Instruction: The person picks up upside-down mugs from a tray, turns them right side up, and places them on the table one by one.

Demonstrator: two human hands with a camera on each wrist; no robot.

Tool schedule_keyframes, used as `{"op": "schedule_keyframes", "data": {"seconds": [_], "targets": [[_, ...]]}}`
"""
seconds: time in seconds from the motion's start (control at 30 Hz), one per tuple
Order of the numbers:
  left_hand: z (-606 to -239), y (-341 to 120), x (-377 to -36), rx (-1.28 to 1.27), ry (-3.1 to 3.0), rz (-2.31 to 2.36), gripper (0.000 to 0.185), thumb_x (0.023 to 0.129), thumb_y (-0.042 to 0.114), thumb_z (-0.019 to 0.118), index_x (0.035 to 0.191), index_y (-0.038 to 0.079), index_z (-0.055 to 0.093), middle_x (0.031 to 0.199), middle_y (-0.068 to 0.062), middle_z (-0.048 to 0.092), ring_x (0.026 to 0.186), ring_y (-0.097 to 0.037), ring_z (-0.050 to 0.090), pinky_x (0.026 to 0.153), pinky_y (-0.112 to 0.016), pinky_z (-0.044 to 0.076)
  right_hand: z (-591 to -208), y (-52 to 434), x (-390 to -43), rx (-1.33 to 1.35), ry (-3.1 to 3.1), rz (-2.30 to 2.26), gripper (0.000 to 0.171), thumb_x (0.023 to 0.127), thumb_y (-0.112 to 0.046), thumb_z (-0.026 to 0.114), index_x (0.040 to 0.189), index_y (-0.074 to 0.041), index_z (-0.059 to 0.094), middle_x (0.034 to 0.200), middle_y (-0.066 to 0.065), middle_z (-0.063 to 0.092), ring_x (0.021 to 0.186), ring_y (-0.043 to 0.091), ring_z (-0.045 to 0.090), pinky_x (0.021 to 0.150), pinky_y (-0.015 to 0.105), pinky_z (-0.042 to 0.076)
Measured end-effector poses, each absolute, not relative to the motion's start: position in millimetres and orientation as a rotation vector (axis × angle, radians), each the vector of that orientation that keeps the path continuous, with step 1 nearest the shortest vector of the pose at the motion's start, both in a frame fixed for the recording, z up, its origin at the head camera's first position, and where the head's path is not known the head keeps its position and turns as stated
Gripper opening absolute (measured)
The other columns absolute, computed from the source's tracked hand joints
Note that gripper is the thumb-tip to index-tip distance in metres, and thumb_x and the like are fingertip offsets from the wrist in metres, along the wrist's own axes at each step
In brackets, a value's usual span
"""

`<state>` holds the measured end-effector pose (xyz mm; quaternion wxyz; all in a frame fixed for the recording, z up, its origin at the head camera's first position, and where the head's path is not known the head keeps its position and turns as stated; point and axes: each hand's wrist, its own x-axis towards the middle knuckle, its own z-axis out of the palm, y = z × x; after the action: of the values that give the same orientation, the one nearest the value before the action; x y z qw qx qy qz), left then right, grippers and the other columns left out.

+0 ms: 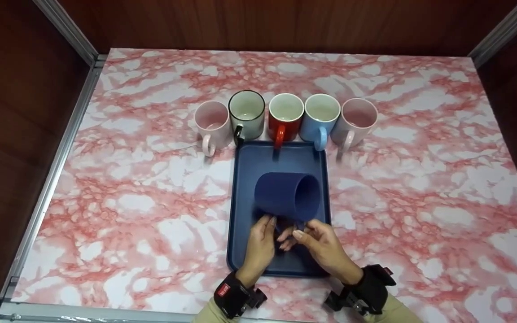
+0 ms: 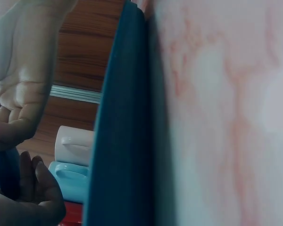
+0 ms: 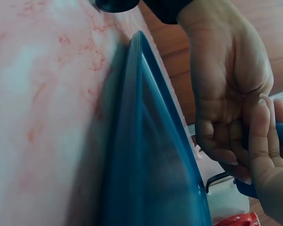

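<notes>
A dark blue mug [image 1: 276,195] lies on its side in the air over the blue tray [image 1: 281,157], its mouth facing right and its handle toward the person. My right hand [image 1: 328,249] pinches the handle near the rim, thumb on top. Near the mug's base my left hand [image 1: 258,249] grips with thumb and bent fingers, close to the handle. The left wrist view shows my left hand [image 2: 28,202] low beside a part of the blue mug [image 2: 4,172]. In the right wrist view, my right hand [image 3: 273,174] overlaps my left hand [image 3: 226,89].
Behind the tray stands a row of mugs, handles forward: pink [image 1: 213,123], white with black handle [image 1: 247,114], red [image 1: 285,116], light blue [image 1: 321,116] and another pink mug [image 1: 357,121]. The marbled table [image 1: 151,233] has wood-toned panels around it.
</notes>
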<state>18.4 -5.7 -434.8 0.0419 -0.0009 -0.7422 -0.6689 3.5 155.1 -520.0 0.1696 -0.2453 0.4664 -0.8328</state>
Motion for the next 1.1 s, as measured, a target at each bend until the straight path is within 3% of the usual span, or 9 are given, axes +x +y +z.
{"op": "schedule_keyframes", "data": {"seconds": [0.17, 0.3, 0.4, 0.57, 0.73, 0.87, 1.0, 1.1], "targets": [[-436.2, -7.4, 18.6, -0.048, -2.229, -2.108, 0.02, 0.091, -0.01, 0.041, 0.072, -0.008, 0.046, 0.064, -0.002, 0.04, 0.059, -0.011, 0.039, 0.055, -0.02, 0.032, -488.5, 149.0, 6.4, -0.808, 1.346, -2.303, 0.034, 0.095, 0.006, 0.036, 0.129, 0.013, 0.036, 0.104, 0.024, 0.057, 0.099, 0.032, 0.057, 0.085, 0.046, 0.046], [-434.9, -8.7, 18.3, -0.092, -2.237, -2.131, 0.015, 0.091, -0.01, 0.042, 0.08, -0.008, 0.053, 0.07, -0.015, 0.052, 0.061, -0.017, 0.047, 0.056, -0.021, 0.038, -463.5, 144.1, 9.9, -0.812, 1.387, -2.304, 0.029, 0.093, 0.009, 0.038, 0.12, 0.02, 0.037, 0.101, 0.019, 0.058, 0.096, 0.026, 0.058, 0.086, 0.039, 0.046], [-435.1, -9.2, 16.3, -0.126, -2.258, -2.155, 0.014, 0.091, -0.009, 0.042, 0.081, -0.009, 0.053, 0.068, -0.022, 0.053, 0.057, -0.021, 0.048, 0.054, -0.021, 0.039, -452.6, 143.4, 10.4, -0.782, 1.414, -2.325, 0.027, 0.091, 0.015, 0.036, 0.118, 0.02, 0.04, 0.098, 0.017, 0.058, 0.092, 0.024, 0.058, 0.086, 0.035, 0.046], [-444.6, -12.8, 11.4, -0.156, -2.332, -2.16, 0.011, 0.093, -0.001, 0.047, 0.091, -0.006, 0.057, 0.072, -0.016, 0.058, 0.061, -0.019, 0.052, 0.056, -0.022, 0.042, -445.9, 146.7, 6.8, -0.775, 1.451, -2.326, 0.034, 0.09, 0.018, 0.035, 0.122, 0.012, 0.043, 0.096, 0.016, 0.057, 0.089, 0.024, 0.057, 0.084, 0.032, 0.046], [-443.4, -21.4, 7.1, -0.264, -2.436, -2.02, 0.019, 0.093, 0.01, 0.052, 0.106, 0.0, 0.061, 0.094, -0.01, 0.065, 0.083, -0.016, 0.061, 0.073, -0.027, 0.048, -442.0, 153.5, 1.3, -0.804, 1.496, -2.306, 0.023, 0.091, 0.015, 0.037, 0.113, 0.023, 0.038, 0.09, 0.019, 0.056, 0.089, 0.029, 0.058, 0.084, 0.036, 0.046], [-437.4, -27.4, 1.6, -0.339, -2.44, -1.954, 0.025, 0.092, 0.007, 0.052, 0.113, -0.005, 0.058, 0.105, -0.015, 0.064, 0.095, -0.024, 0.061, 0.083, -0.033, 0.047, -439.3, 160.3, -3.8, -0.851, 1.593, -2.292, 0.02, 0.091, 0.016, 0.036, 0.109, 0.024, 0.037, 0.086, 0.025, 0.054, 0.088, 0.03, 0.058, 0.083, 0.036, 0.047], [-433.9, -32.1, -2.7, -0.354, -2.393, -1.984, 0.029, 0.091, 0.0, 0.052, 0.118, -0.012, 0.052, 0.105, -0.021, 0.062, 0.095, -0.032, 0.06, 0.084, -0.037, 0.047, -437.7, 167.9, -7.1, -0.819, 1.709, -2.284, 0.017, 0.091, 0.015, 0.037, 0.106, 0.023, 0.041, 0.083, 0.026, 0.055, 0.085, 0.031, 0.059, 0.081, 0.035, 0.047], [-432.5, -35.8, -3.8, -0.351, -2.391, -1.953, 0.031, 0.091, 0.002, 0.053, 0.12, -0.009, 0.051, 0.106, -0.018, 0.063, 0.094, -0.03, 0.061, 0.083, -0.037, 0.047, -436.8, 174.6, -8.1, -0.716, 1.792, -2.275, 0.017, 0.092, 0.01, 0.04, 0.103, 0.023, 0.042, 0.082, 0.024, 0.056, 0.083, 0.03, 0.059, 0.08, 0.035, 0.048]]}}
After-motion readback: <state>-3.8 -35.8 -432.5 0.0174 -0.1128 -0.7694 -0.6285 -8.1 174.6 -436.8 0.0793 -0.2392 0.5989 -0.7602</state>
